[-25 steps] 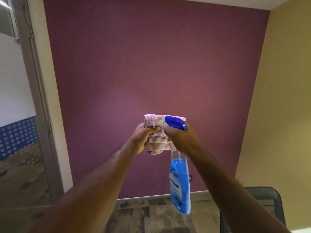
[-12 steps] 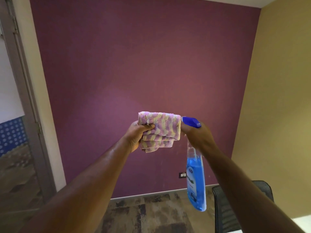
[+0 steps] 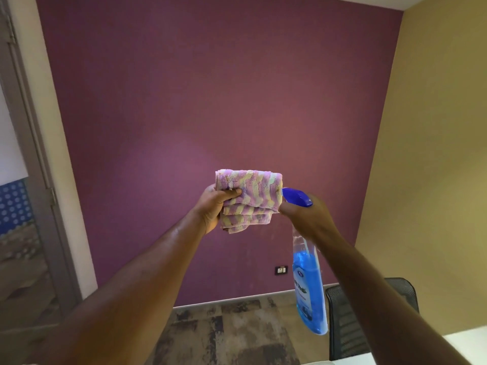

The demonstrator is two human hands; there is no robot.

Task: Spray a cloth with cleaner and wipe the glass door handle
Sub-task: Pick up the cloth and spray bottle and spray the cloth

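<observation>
My left hand (image 3: 214, 209) grips a folded pink and yellow striped cloth (image 3: 253, 196), held up at chest height in front of the purple wall. My right hand (image 3: 307, 219) is closed around the neck of a clear spray bottle (image 3: 309, 285) of blue cleaner. Its blue trigger head (image 3: 296, 197) points left, with the nozzle almost touching the cloth's right edge. The bottle hangs down below my right hand. A grey door frame (image 3: 39, 180) with glass stands at the far left; no door handle is in view.
A black mesh chair (image 3: 345, 325) stands at the lower right beside a white table corner (image 3: 463, 343). A wall socket (image 3: 281, 270) sits low on the purple wall. The yellow wall (image 3: 434, 154) closes the right side. Patterned carpet covers the floor.
The cloth and bottle, pressed together a second ago, have drawn slightly apart, so the cloth's face now shows. The view has shifted a little to the right.
</observation>
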